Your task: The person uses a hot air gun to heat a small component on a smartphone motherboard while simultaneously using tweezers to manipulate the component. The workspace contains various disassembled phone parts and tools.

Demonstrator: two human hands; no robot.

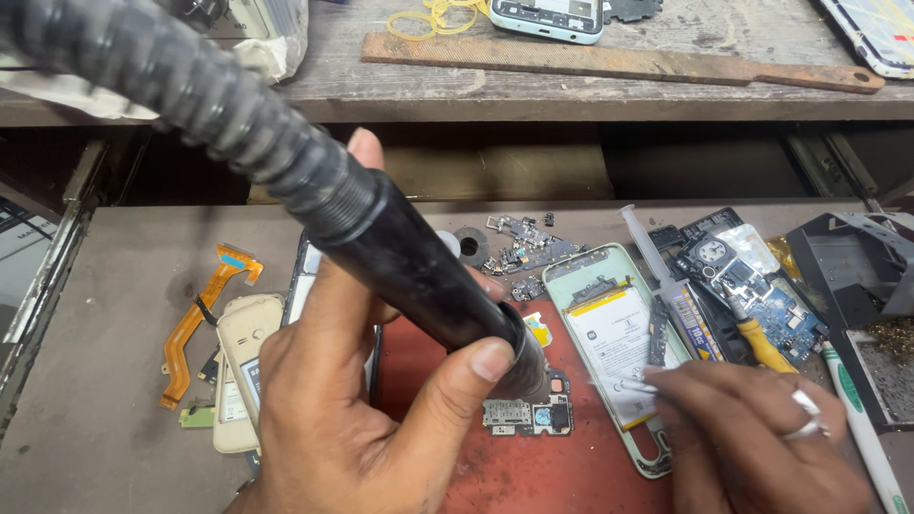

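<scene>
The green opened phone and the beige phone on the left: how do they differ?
The green opened phone lies back-off, showing its white battery; the beige phone looks closed and is partly hidden by the left hand. The right hand touches the green one; nothing touches the beige. Both lie flat on the bench.

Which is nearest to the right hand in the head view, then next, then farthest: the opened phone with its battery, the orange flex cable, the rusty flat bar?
From the right hand:
1. Opened phone with battery: directly beside the fingertips, centre-right on the mat.
2. Rusty flat bar: up on the back shelf.
3. Orange flex cable: far left of the tray.
</scene>
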